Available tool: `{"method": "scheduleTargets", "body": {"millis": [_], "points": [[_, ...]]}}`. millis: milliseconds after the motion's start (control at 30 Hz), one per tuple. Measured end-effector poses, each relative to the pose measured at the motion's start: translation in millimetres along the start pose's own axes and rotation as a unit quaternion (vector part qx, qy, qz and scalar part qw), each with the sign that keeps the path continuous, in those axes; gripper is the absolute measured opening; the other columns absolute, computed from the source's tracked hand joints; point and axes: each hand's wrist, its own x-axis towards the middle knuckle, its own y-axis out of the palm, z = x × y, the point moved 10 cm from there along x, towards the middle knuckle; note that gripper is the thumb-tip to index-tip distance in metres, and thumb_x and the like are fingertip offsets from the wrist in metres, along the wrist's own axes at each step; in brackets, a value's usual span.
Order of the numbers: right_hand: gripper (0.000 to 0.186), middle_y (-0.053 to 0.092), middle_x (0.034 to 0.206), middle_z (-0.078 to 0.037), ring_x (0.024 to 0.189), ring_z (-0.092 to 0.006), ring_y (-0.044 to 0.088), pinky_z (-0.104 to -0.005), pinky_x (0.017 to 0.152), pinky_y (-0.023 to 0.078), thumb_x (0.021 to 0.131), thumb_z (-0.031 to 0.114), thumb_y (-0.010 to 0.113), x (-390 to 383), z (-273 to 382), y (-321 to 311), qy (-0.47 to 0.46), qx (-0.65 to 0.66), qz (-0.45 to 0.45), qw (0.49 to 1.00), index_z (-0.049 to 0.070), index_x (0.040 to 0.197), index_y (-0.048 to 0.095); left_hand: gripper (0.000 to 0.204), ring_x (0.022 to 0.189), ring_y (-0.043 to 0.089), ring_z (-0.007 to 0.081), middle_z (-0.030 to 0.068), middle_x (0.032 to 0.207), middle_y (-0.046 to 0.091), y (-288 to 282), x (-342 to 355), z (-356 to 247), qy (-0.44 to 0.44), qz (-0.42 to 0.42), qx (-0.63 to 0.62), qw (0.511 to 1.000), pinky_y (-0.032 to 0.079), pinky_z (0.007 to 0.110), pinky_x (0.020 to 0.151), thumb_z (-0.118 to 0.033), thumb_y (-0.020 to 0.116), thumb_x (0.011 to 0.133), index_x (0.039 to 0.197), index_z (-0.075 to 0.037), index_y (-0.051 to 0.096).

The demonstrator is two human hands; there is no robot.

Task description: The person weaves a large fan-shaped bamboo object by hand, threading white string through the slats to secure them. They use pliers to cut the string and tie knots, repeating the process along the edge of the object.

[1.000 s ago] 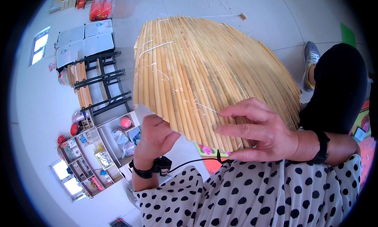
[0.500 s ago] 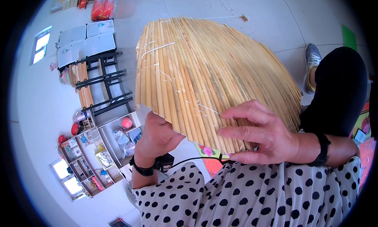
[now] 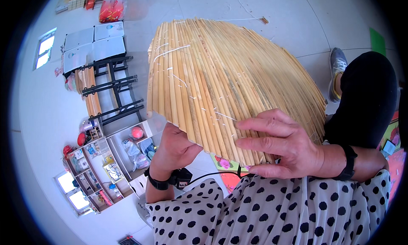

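Observation:
A large rounded mat of straw-coloured stalks (image 3: 221, 83) spreads before me, its stalks side by side with short white thread stitches across them. A loose white thread (image 3: 172, 51) lies near its far left part. My right hand (image 3: 282, 145) rests palm down on the near part, fingers apart, with the thumb along the near edge. Close to its fingertips runs another white thread (image 3: 225, 116). My left hand (image 3: 172, 147) is at the near left edge with its fingers bent in beneath the mat. What those fingers hold, if anything, is hidden.
At the left stand shelves (image 3: 95, 172) with small goods, an open drawer (image 3: 136, 149) with bags, and folded black-legged furniture (image 3: 112, 85). A red bag (image 3: 112, 6) sits at the far left. My knee (image 3: 367, 92) is on the right; a thread-tied scrap (image 3: 264, 20) lies on the floor beyond.
My left hand and wrist have shifted slightly to the right beneath the edge. The right hand and the mat have barely moved.

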Motion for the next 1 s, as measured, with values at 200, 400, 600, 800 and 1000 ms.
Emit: {"method": "scheduleTargets", "body": {"millis": [200,400,600,800,1000], "points": [[0.051,0.061,0.137,-0.015,0.11,-0.0302,0.058,-0.04,0.094,0.049,0.077,0.029,0.084,-0.7,-0.4,0.0,0.002,0.0,0.001,1.0,0.006,0.12,0.072,0.028,0.113,0.065,0.0338,0.0108,0.119,0.071,5.2,-5.8,8.3,-0.04,-0.018,-0.024,0.999,0.049,0.042,0.1,-0.003,0.073,0.081,0.109,-0.007,0.076],[0.052,0.061,0.137,-0.015,0.11,-0.0305,0.058,-0.04,0.095,0.049,0.076,0.031,0.085,-0.5,-0.7,0.7,0.004,0.003,0.009,1.0,0.006,0.12,0.073,0.028,0.118,0.064,0.03,0.0112,0.126,0.068,7.0,-9.4,9.0,-0.015,0.001,-0.011,1.0,0.049,0.039,0.102,-0.007,0.073,0.087,0.115,-0.007,0.074],[0.053,0.061,0.138,-0.015,0.11,-0.03,0.058,-0.0402,0.095,0.048,0.076,0.032,0.085,-0.9,-1.0,1.1,0.007,0.005,0.01,1.0,0.006,0.121,0.072,0.029,0.117,0.064,0.0313,0.0117,0.127,0.068,7.7,-10.0,8.5,-0.02,0.018,-0.024,0.999,0.049,0.04,0.101,-0.008,0.07,0.088,0.118,-0.008,0.073],[0.052,0.061,0.137,-0.015,0.109,-0.0297,0.058,-0.0401,0.094,0.049,0.077,0.033,0.085,-1.6,-1.5,0.5,0.006,0.002,0.008,1.0,0.007,0.121,0.073,0.033,0.112,0.064,0.0366,0.0133,0.119,0.07,7.2,-7.4,7.1,-0.037,-0.022,-0.009,0.999,0.049,0.044,0.099,0.0,0.07,0.078,0.11,-0.006,0.074],[0.051,0.061,0.137,-0.015,0.108,-0.0298,0.059,-0.0399,0.094,0.049,0.078,0.034,0.084,-2.2,-2.1,0.7,0.002,0.001,0.005,1.0,0.009,0.121,0.073,0.033,0.117,0.062,0.0366,0.0119,0.124,0.069,9.3,-11.6,9.1,-0.068,-0.051,-0.004,0.996,0.047,0.045,0.103,-0.002,0.071,0.079,0.111,-0.007,0.075]]}}
